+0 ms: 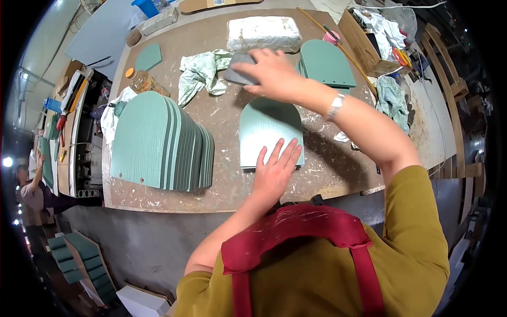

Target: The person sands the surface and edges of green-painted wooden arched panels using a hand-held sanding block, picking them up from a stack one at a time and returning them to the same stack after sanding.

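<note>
A green arched panel (264, 127) with a grooved face lies in front of me on the worktable. My left hand (275, 171) rests flat on its lower part, fingers spread. Beyond the panel's rounded top, my right hand (274, 76) grips a grey sanding block (238, 70), its fingers over the right side. Left of the block lies a crumpled green-and-white cloth (202, 76). A thick stack of similar arched panels (141, 140) leans in a fanned row at the left. Another small pile of green panels (327, 63) sits beyond my right forearm.
On the brown worktable (222, 198) are a white wrapped block (264, 33), an orange-capped jar (141, 82), a small green piece (149, 56) and a long stick (364, 79). A wooden box (364, 45) stands far right. Another person (34, 190) is at the far left.
</note>
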### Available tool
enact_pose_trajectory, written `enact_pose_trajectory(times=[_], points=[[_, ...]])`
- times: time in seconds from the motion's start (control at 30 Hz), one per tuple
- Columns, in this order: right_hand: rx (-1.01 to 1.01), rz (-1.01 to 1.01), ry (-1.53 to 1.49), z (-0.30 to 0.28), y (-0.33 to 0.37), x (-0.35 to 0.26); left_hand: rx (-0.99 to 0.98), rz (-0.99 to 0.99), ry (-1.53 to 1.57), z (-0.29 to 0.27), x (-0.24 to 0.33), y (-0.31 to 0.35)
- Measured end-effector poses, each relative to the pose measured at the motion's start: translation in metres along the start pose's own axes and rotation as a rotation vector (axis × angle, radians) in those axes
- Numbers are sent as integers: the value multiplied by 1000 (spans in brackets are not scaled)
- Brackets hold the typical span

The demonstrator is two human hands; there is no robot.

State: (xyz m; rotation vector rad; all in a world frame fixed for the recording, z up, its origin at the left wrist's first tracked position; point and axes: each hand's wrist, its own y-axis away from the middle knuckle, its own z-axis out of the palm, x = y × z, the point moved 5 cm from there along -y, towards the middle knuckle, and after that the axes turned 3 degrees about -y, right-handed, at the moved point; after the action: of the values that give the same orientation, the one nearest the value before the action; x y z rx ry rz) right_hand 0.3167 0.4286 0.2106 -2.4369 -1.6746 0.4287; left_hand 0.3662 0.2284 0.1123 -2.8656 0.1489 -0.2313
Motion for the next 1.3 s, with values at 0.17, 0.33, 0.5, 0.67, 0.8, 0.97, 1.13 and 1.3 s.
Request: enact_pose_trajectory(times=[0.17,0.33,0.5,0.67,0.8,0.97,1.13,1.3], points=[[84,172,-503,-46,70,27,-154,-61,118,-17,-2,-15],[120,419,-982,-29,164,47,-116,-42,-30,-14,9,-19],[213,655,-1336,4,220,52,165,111,-76,-27,7,7],[354,791,-1509,15,230,45,457,-705,1242,-103,-57,-27],[321,758,-1529,22,212,30,720,-944,1783,-64,-101,-17],[322,784,-1490,25,205,41,445,-1149,1540,-43,-99,19],[248,833,-1437,52,213,47,287,-567,320,-62,-90,23],[212,108,-419,-9,209,-21,17,-366,-124,-32,-83,-53]])
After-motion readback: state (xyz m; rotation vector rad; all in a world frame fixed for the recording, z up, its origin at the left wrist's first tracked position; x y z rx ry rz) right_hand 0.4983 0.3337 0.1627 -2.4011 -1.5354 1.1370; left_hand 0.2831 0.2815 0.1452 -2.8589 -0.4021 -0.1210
